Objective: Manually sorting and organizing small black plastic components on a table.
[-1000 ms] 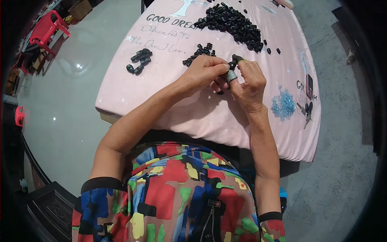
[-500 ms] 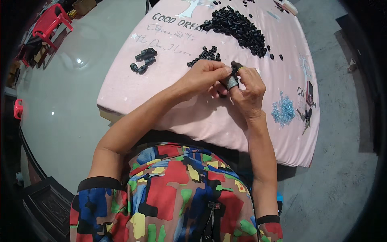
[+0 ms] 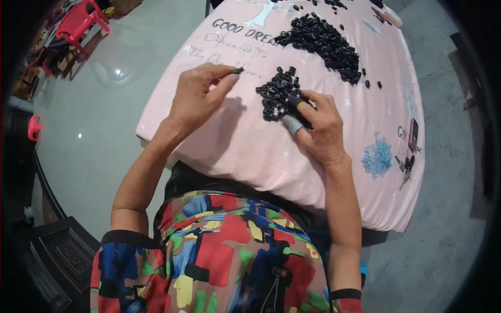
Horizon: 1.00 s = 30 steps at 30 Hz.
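Observation:
My left hand point(image 3: 199, 96) is raised over the left part of the pink cloth, pinching a small black plastic piece point(image 3: 238, 70) between thumb and forefinger. Grey tape wraps the thumb of my right hand point(image 3: 323, 125), and a black cover with a yellow band is on its forefinger. That thumb and forefinger are apart, with their tips at the near right edge of a small pile of black plastic pieces point(image 3: 278, 93). Whatever lies beneath the right palm is hidden.
A larger heap of black pieces point(image 3: 323, 47) lies farther back. At the right are light blue beads point(image 3: 377, 158), a phone point(image 3: 413, 134) and keys point(image 3: 407, 169). The pink cloth point(image 3: 235, 151) covers the table. A red chair point(image 3: 81, 26) stands at far left.
My hands were together around a small piece and have parted. The left moved left with a black piece; the right stayed by the small pile. The view shifted slightly, and the group at left is now hidden.

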Each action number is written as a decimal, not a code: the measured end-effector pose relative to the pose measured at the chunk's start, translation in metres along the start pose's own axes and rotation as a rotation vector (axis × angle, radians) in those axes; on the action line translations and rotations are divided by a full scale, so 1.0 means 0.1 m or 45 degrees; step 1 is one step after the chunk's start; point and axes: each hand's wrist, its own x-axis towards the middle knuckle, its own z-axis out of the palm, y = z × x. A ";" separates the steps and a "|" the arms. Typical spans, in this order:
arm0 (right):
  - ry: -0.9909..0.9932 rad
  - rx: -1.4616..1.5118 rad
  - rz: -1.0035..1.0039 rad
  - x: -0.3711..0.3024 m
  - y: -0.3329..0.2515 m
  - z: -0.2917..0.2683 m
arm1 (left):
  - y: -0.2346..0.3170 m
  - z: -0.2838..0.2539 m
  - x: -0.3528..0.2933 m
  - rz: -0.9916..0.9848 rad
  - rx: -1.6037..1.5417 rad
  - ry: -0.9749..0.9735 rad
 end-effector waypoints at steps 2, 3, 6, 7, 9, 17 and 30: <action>0.019 -0.051 0.054 -0.03 0.11 0.01 | -0.14 -0.08 0.00 -0.002 0.160 0.025; 0.011 -0.088 0.086 -0.05 0.13 -0.01 | -0.19 -0.09 -0.02 0.041 0.203 0.027; 0.042 -0.071 0.109 0.03 0.19 -0.04 | -0.27 -0.13 -0.02 -0.006 0.293 -0.026; 0.087 -0.099 0.084 0.02 0.20 -0.05 | -0.28 -0.13 -0.03 0.032 0.315 0.046; 0.110 -0.060 0.131 -0.04 0.25 -0.04 | -0.26 -0.10 -0.04 0.075 0.335 0.141; 0.094 0.024 0.251 -0.09 0.28 -0.05 | -0.04 0.49 -0.04 0.456 0.361 -0.305; 0.279 0.148 0.459 -0.11 0.38 -0.10 | 0.21 1.43 0.20 0.679 0.375 -0.408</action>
